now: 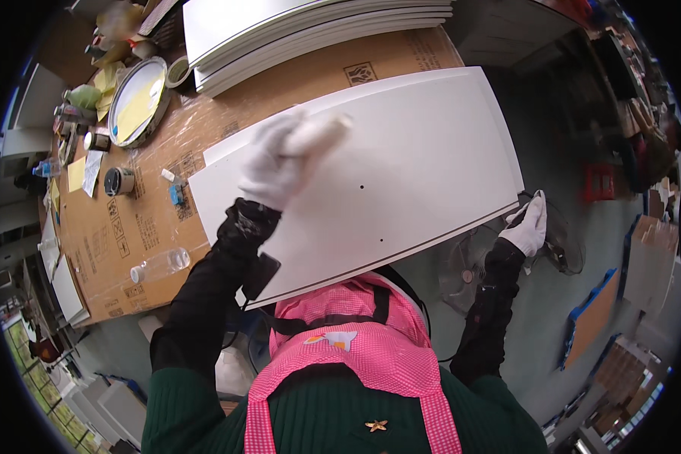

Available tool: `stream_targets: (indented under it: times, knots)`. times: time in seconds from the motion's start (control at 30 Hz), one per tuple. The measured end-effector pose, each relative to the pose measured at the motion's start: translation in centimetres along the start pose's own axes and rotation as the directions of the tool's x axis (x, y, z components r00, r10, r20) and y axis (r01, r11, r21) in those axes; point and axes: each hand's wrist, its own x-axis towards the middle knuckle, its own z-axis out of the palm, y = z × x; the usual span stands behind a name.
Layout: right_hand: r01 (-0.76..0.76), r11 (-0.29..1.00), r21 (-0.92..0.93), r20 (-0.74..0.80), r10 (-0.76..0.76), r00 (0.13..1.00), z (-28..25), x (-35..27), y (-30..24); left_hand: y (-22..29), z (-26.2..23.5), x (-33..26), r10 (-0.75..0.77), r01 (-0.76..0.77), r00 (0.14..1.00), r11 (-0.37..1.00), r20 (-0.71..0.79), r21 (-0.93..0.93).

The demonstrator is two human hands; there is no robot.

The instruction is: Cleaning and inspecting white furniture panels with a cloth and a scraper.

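A large white panel (431,129) with two small dark holes lies before me, over the cardboard-covered table and past its right edge. Above its left half is my left hand (268,163) in a white glove, closed round a pale, rounded wad (321,136); motion smears both, so the wad's kind is unclear. At the panel's right near corner, my right hand (530,227), also gloved, grips the edge. A dark flat rectangular thing (261,277) sits by the panel's near left corner, beside my left sleeve.
More white panels (310,34) are stacked at the back. On the cardboard (98,246) to the left are a clear bottle (160,265), a dark-lidded jar (119,181), a small blue item (176,194) and a round tub lid (138,102). A floor fan (465,272) stands below the panel's right side.
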Motion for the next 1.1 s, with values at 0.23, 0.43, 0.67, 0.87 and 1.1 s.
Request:
stream_targets:
  times: [0.23, 0.43, 0.67, 0.87, 1.1]
  knots:
    - [-0.124, 0.992, 0.016, -0.047, 0.125, 0.991, -3.2, 0.0, 0.7, -0.5, 9.3, 7.1, 0.191, -0.386, 0.916, 0.659, 0.353, 0.646]
    - [-0.081, 0.996, -0.042, -0.068, 0.078, 0.995, -3.6, 1.1, -0.3, 3.2, 21.6, -0.4, 0.510, -0.764, 0.398, 0.645, 0.762, -0.032]
    - [-0.122, 0.992, -0.025, -0.223, 0.114, 0.968, -7.6, 3.1, 0.9, 4.6, 14.0, -0.8, 0.456, -0.399, 0.540, 0.879, 0.708, -0.261]
    - [-0.211, 0.975, 0.068, -0.245, 0.221, 0.944, -8.8, 3.9, 2.3, -3.4, 17.9, 12.5, 0.327, -0.506, 0.855, 0.700, 0.403, 0.504]
    - [-0.133, 0.983, 0.128, -0.238, 0.160, 0.958, -9.6, 5.1, 1.0, 2.1, 29.9, 13.8, 0.449, -0.687, 0.713, 0.598, 0.538, 0.413]
